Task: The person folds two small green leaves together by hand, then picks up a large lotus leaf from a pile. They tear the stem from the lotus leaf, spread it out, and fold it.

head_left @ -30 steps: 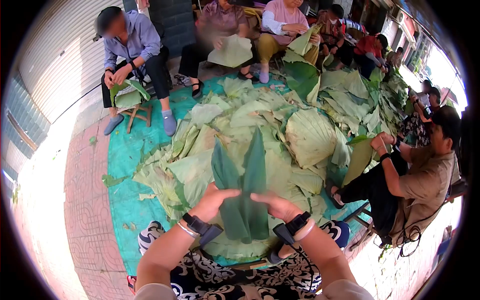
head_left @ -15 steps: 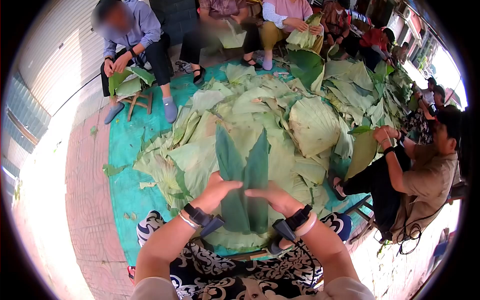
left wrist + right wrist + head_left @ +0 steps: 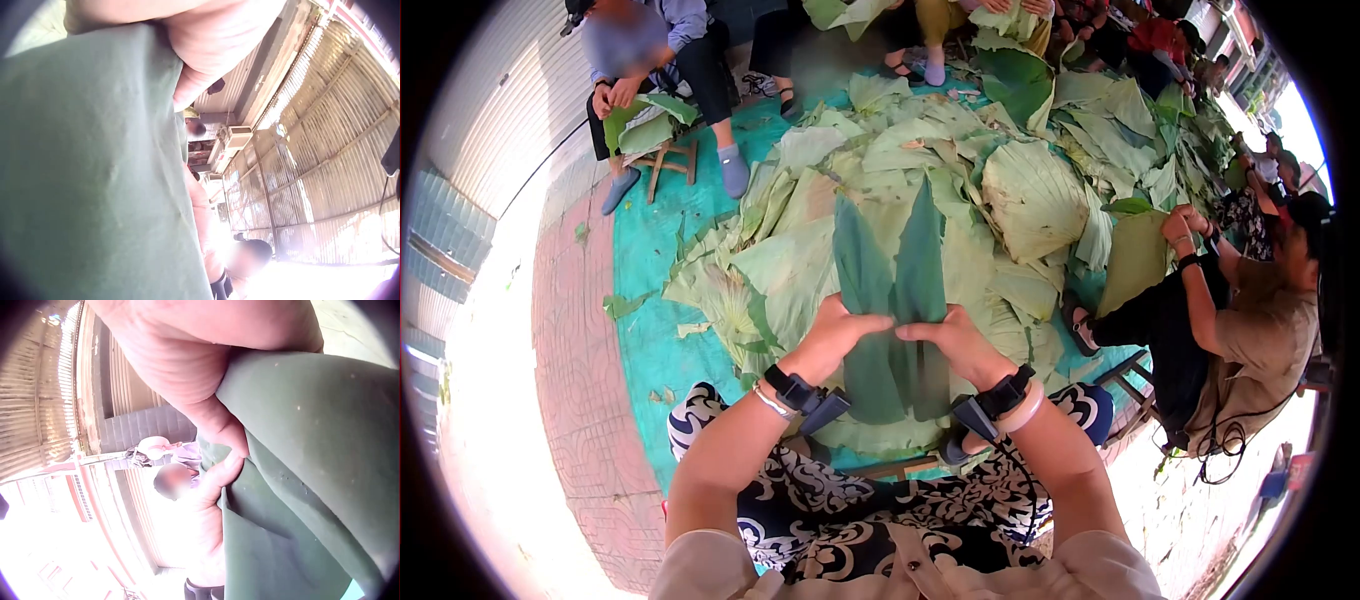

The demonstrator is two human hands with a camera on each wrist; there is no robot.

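Observation:
A dark green leaf (image 3: 868, 290), folded into two upright pointed halves, is held in front of the body in the head view. The left hand (image 3: 837, 337) grips its left half, thumb across the near face and fingers behind. On the right half the right hand (image 3: 956, 343) does the same, and the two thumb tips nearly meet at the middle. In the left wrist view the leaf (image 3: 100, 162) fills the left side below the left hand (image 3: 187, 37). Folds of the leaf (image 3: 312, 444) hang under the right hand (image 3: 206, 362) in the right wrist view.
A heap of pale green leaves (image 3: 800, 260) lies on a turquoise sheet (image 3: 645, 350) beyond the hands. Several people sit around it; one in brown (image 3: 1262, 320) is at the right, beside a low stool (image 3: 1130, 395). Paving (image 3: 585, 400) runs along the left.
Both hands have risen in the head view with the leaf, and its halves stand closer together. The view has tilted downward, and a seated person's pale leaf at the top has moved.

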